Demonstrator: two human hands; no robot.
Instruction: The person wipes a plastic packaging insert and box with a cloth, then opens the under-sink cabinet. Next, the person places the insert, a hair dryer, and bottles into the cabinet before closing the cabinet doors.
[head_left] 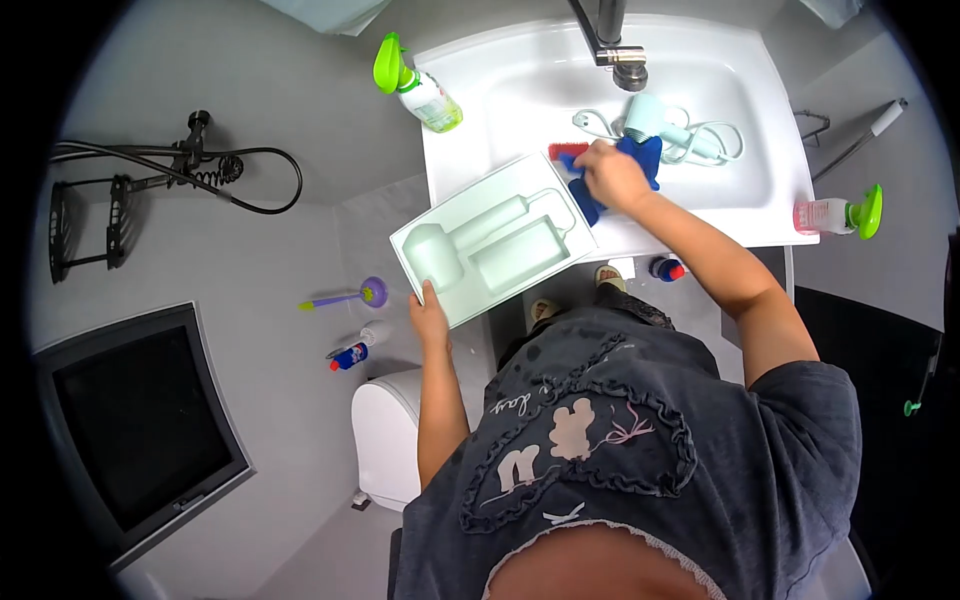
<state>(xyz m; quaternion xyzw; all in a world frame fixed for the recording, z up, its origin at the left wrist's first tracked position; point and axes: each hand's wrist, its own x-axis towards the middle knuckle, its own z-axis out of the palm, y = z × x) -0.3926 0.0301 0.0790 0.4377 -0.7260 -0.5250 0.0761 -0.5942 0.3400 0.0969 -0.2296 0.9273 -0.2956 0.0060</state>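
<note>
My left hand (430, 318) is closed on the near left corner of a pale green box with a moulded insert (468, 232), its thumb on top. The box is tilted over the sink's front left edge, and its shaped hollows hold nothing. My right hand (614, 176) is closed on a blue cloth (644, 158), which shows on both sides of the fingers. Just left of those fingers is a red-bristled brush (568, 151), partly hidden. Beyond the cloth a mint-green hair dryer (645, 116) rests in the white sink with its cord (735, 138) looped around it.
A dark faucet (629, 72) overhangs the sink (770, 215). Spray bottles stand at the sink's left corner (430, 103) and right edge (830, 215). Below the sink is a blue bottle with a red cap (664, 268). A toilet (384, 435) is at lower left.
</note>
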